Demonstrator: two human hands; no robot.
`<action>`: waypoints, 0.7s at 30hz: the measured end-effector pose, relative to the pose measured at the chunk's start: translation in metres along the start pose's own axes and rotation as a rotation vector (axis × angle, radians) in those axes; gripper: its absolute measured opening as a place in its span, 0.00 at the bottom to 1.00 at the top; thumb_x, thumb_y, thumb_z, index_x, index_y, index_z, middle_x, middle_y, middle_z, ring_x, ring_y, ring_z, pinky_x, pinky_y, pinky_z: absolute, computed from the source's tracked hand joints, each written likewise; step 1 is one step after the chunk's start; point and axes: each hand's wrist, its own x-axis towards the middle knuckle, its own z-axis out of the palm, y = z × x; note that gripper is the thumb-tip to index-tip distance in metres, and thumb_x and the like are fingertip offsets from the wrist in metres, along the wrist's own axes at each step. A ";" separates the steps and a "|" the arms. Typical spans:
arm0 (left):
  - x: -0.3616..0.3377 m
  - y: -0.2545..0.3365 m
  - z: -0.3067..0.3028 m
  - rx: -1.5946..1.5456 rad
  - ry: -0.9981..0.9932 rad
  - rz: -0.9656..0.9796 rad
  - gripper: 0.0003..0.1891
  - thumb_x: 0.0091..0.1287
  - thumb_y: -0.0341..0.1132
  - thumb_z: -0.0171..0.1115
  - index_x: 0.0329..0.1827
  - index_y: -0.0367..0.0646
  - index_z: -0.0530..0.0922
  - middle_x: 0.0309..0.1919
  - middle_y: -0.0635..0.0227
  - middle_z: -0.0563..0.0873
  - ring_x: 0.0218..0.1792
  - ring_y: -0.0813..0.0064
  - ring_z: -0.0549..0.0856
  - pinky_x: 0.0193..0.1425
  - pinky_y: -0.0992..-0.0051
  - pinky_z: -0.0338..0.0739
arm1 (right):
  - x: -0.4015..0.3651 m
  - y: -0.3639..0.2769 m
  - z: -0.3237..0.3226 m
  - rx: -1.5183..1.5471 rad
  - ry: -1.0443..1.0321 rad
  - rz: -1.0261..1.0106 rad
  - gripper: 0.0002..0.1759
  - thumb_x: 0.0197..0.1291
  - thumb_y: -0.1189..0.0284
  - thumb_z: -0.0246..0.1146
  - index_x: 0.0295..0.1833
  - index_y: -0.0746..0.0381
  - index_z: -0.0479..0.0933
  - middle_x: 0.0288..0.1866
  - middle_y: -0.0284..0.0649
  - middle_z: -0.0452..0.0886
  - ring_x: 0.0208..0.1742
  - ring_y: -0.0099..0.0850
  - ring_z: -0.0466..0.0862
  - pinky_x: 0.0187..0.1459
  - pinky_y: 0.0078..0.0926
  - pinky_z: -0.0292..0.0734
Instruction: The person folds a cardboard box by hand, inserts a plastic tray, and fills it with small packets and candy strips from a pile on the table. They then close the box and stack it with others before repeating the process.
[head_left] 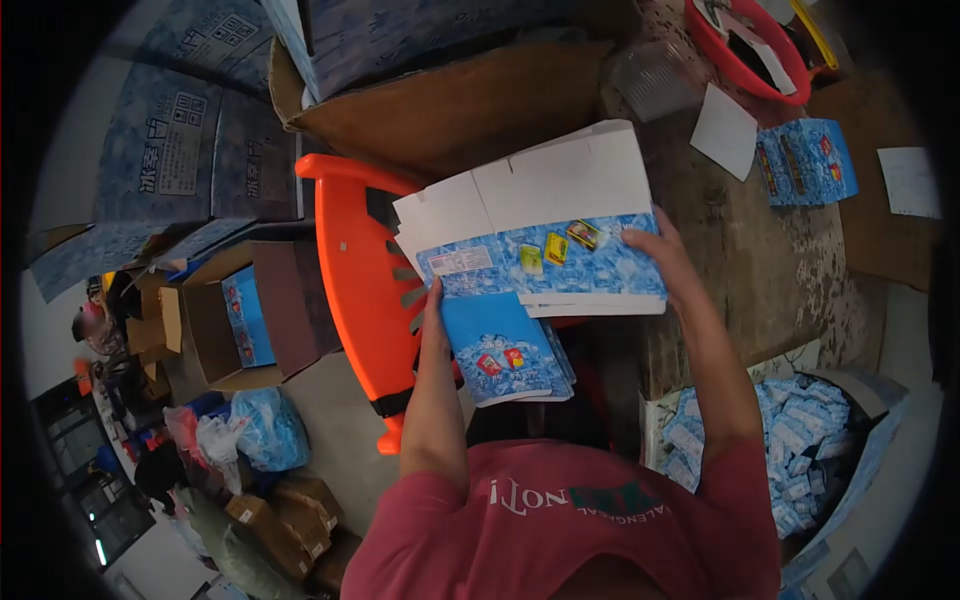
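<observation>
The left hand (432,303) is closed on the lower left edge of a stack of flat cartons (540,225) in the middle of the frame. Its thumb lies on the printed face and its fingers are hidden beneath. The right hand (662,252) grips the same stack at its right edge, fingers curled over the top sheet. The stack is held level between the two hands, above the person's lap. It shows white flaps toward the top of the frame and a blue ice-cube print with small coloured pictures nearer the person. Across the upper left stand big blue printed boxes (180,150), and beside them, at top centre, is a large brown cardboard box (450,110). A worn wooden table (770,260) fills the right centre of the frame. Left of the stack, an orange plastic chair (362,270) lies tipped. At lower right an open bin (880,400) is full of blue and white sachets (795,430). At centre left an open cardboard box (200,340) holds a blue pack. Just below the held stack, a smaller pile of blue folded cartons (505,350) rests near the left forearm. A red basin (742,62) sits at the upper right, and a small blue box (805,160) stands on the table below it. A loose white sheet (725,130) lies just beside that box.
</observation>
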 end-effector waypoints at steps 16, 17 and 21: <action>0.116 -0.032 -0.076 0.963 0.556 0.477 0.32 0.62 0.47 0.61 0.60 0.29 0.67 0.53 0.50 0.78 0.52 0.59 0.78 0.58 0.69 0.69 | 0.134 0.167 0.006 -0.958 0.263 -0.071 0.42 0.49 0.71 0.65 0.68 0.69 0.53 0.59 0.63 0.68 0.60 0.56 0.69 0.58 0.39 0.69; 0.122 -0.035 -0.088 1.000 0.561 0.494 0.32 0.62 0.47 0.61 0.60 0.29 0.67 0.52 0.48 0.78 0.52 0.57 0.79 0.58 0.68 0.70 | 0.140 0.173 0.007 -0.925 0.328 -0.125 0.44 0.49 0.71 0.66 0.69 0.69 0.51 0.60 0.62 0.68 0.59 0.55 0.71 0.59 0.40 0.68; 0.111 -0.034 -0.067 1.079 0.603 0.501 0.31 0.63 0.48 0.59 0.58 0.29 0.68 0.51 0.45 0.78 0.52 0.52 0.78 0.57 0.65 0.70 | 0.138 0.175 0.019 -0.925 0.492 -0.280 0.45 0.47 0.73 0.68 0.69 0.68 0.52 0.63 0.61 0.65 0.61 0.53 0.69 0.62 0.40 0.64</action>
